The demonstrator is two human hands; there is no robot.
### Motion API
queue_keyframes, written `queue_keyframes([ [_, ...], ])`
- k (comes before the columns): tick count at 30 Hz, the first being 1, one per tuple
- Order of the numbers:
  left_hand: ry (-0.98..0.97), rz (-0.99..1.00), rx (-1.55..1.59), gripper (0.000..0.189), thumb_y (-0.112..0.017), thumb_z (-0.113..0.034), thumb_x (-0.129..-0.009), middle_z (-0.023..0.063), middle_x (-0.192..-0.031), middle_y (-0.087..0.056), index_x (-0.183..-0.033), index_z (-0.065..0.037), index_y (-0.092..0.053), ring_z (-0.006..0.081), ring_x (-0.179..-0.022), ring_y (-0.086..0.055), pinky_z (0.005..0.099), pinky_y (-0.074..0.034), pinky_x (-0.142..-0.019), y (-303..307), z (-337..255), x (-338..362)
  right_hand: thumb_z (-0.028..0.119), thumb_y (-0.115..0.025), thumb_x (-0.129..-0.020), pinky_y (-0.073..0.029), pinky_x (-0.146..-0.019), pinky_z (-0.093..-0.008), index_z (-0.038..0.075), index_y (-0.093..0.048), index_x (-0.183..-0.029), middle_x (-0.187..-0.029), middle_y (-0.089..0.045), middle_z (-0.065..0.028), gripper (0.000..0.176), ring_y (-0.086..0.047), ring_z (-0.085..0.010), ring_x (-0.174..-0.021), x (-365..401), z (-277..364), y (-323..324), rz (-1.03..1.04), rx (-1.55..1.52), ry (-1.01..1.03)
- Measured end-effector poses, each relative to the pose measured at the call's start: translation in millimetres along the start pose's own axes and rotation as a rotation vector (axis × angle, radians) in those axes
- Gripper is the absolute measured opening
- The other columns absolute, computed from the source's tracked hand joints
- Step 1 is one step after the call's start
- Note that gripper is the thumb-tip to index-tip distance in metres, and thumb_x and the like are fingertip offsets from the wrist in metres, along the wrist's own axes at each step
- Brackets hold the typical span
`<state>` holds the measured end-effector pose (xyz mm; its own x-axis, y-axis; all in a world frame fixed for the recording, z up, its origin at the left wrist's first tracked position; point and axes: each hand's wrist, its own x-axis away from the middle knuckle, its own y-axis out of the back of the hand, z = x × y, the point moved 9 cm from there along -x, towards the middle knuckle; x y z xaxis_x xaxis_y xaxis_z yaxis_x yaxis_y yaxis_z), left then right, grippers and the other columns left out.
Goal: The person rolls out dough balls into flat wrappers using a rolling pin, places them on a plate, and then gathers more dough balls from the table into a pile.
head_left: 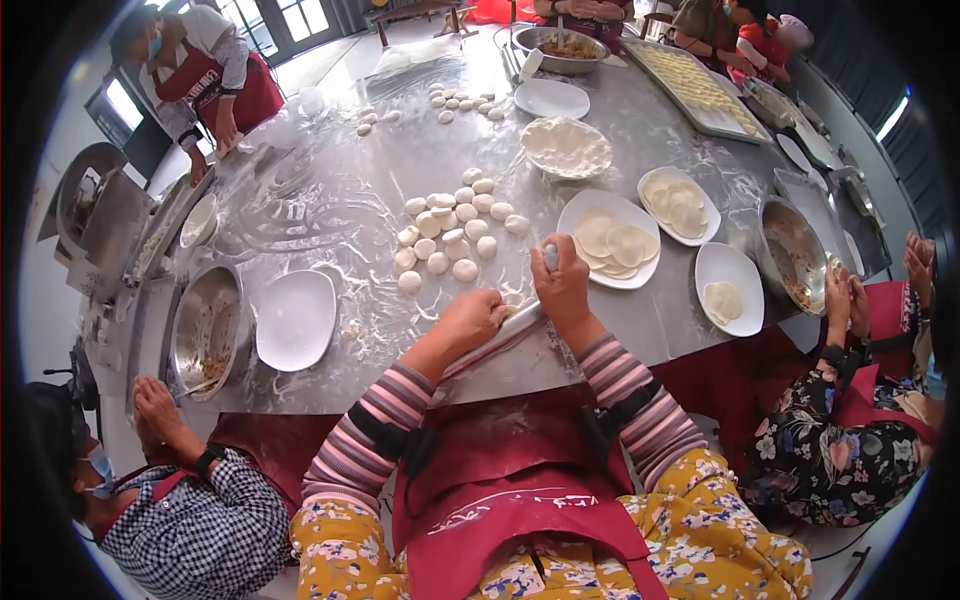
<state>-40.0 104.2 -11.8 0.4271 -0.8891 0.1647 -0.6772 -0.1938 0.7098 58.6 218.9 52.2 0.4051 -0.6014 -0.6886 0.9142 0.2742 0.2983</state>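
My right hand (565, 290) is closed around a short stick that looks like a rolling pin (550, 257), its greyish end showing above my fist. Just left of it, my left hand (468, 322) is closed, fingertips at a pale piece of dough (513, 299) near the table's front edge; the dough is partly hidden. Beyond my left hand lie several floured dough pieces (455, 235) in a loose cluster. Right of my right hand, a white plate (572, 212) carries a stack of thin round wrappers (618, 243).
Floury metal table (340, 180). More wrapper plates (712, 222) (745, 262) stand right, a flour bowl (566, 148) ahead. On the left are an unoccupied plate (296, 320) and a filling bowl (210, 330). Another bowl (795, 255) is at right. Co-workers sit on both sides.
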Motion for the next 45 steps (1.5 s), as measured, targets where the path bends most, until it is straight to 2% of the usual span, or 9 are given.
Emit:
queue_keyframes([
  [5,-0.038,0.042,0.051,0.019,-0.059,-0.016,-0.077,0.0260,-0.083,-0.060,-0.084,0.002,-0.060,0.0406,-0.082,-0.059,0.0440,-0.046,-0.070,-4.0,8.5,5.2,0.004,-0.066,-0.077,-0.044,-0.051,-0.0407,0.004,-0.050,-0.092,-0.070,-0.056,-0.0181,0.022,-0.057,-0.0375,-0.060,39.1,14.9,53.6,-0.043,0.064,-0.016],
  [10,-0.043,0.046,0.151,0.018,-0.059,-0.014,-0.081,0.0188,-0.074,-0.061,-0.088,0.003,-0.059,0.0208,-0.070,-0.058,0.0351,-0.045,-0.064,-8.6,9.6,16.5,0.004,-0.065,-0.078,-0.044,-0.052,-0.0404,0.005,-0.049,-0.092,-0.070,-0.056,-0.0175,0.022,-0.057,-0.0376,-0.061,32.9,7.3,44.0,-0.026,0.017,-0.076],
  [15,-0.023,-0.067,0.077,0.023,-0.058,-0.020,-0.084,0.0187,-0.073,-0.060,-0.087,0.003,-0.058,0.0209,-0.068,-0.057,0.0351,-0.045,-0.063,0.4,0.0,2.0,0.004,-0.065,-0.078,-0.044,-0.053,-0.0403,0.005,-0.049,-0.092,-0.070,-0.056,-0.0179,0.021,-0.057,-0.0382,-0.062,-1.0,-1.3,0.3,0.017,-0.015,-0.019],
  [17,0.005,0.026,0.021,0.019,-0.058,-0.019,-0.081,0.0223,-0.080,-0.063,-0.087,-0.001,-0.060,0.0374,-0.078,-0.061,0.0420,-0.046,-0.069,-4.5,-1.1,-1.2,0.003,-0.064,-0.079,-0.044,-0.053,-0.0400,0.005,-0.049,-0.093,-0.069,-0.056,-0.0177,0.021,-0.057,-0.0378,-0.060,3.7,5.5,10.1,-0.010,-0.008,0.024],
  [20,-0.039,0.007,0.139,0.016,-0.057,-0.014,-0.084,0.0141,-0.071,-0.060,-0.083,0.001,-0.058,0.0185,-0.067,-0.056,0.0340,-0.044,-0.061,-8.4,18.7,-2.8,0.004,-0.065,-0.078,-0.045,-0.053,-0.0392,0.005,-0.050,-0.092,-0.069,-0.056,-0.0173,0.020,-0.057,-0.0369,-0.060,32.9,20.6,49.9,-0.020,0.015,-0.005],
  [25,-0.039,-0.021,0.240,0.012,-0.058,-0.010,-0.082,0.0129,-0.071,-0.060,-0.083,0.002,-0.058,0.0176,-0.070,-0.058,0.0321,-0.046,-0.063,-5.0,15.6,14.9,0.004,-0.064,-0.080,-0.045,-0.053,-0.0352,0.005,-0.050,-0.092,-0.069,-0.055,-0.0137,0.018,-0.057,-0.0292,-0.057,45.7,5.5,53.7,-0.008,-0.041,-0.188],
  [32,0.018,-0.017,0.104,0.020,-0.061,-0.015,-0.081,0.0184,-0.082,-0.065,-0.090,0.002,-0.062,0.0246,-0.076,-0.062,0.0352,-0.047,-0.070,-8.0,17.6,5.6,0.006,-0.065,-0.079,-0.044,-0.057,-0.0413,0.003,-0.050,-0.093,-0.075,-0.055,-0.0207,0.020,-0.056,-0.0389,-0.067,8.2,9.2,10.2,-0.026,0.136,0.119],
  [38,-0.039,0.204,0.517,0.018,-0.062,-0.010,-0.082,0.0053,-0.082,-0.063,-0.095,0.003,-0.058,0.0113,-0.079,-0.055,0.0288,-0.046,-0.071,-12.0,-13.0,40.4,0.002,-0.062,-0.082,-0.044,-0.056,-0.0331,0.002,-0.049,-0.092,-0.074,-0.053,-0.0102,0.017,-0.053,-0.0220,-0.060,60.2,1.5,63.8,0.010,-0.047,-0.104],
  [45,-0.159,-0.377,0.653,0.020,-0.058,-0.002,-0.085,0.0052,-0.091,-0.063,-0.105,0.000,-0.056,0.0105,-0.084,-0.059,0.0265,-0.049,-0.074,166.0,-20.5,115.3,0.007,-0.063,-0.084,-0.044,-0.053,-0.0279,0.003,-0.049,-0.092,-0.071,-0.053,-0.0070,0.016,-0.052,-0.0144,-0.057,61.4,0.5,63.8,0.032,-0.134,-0.190],
])
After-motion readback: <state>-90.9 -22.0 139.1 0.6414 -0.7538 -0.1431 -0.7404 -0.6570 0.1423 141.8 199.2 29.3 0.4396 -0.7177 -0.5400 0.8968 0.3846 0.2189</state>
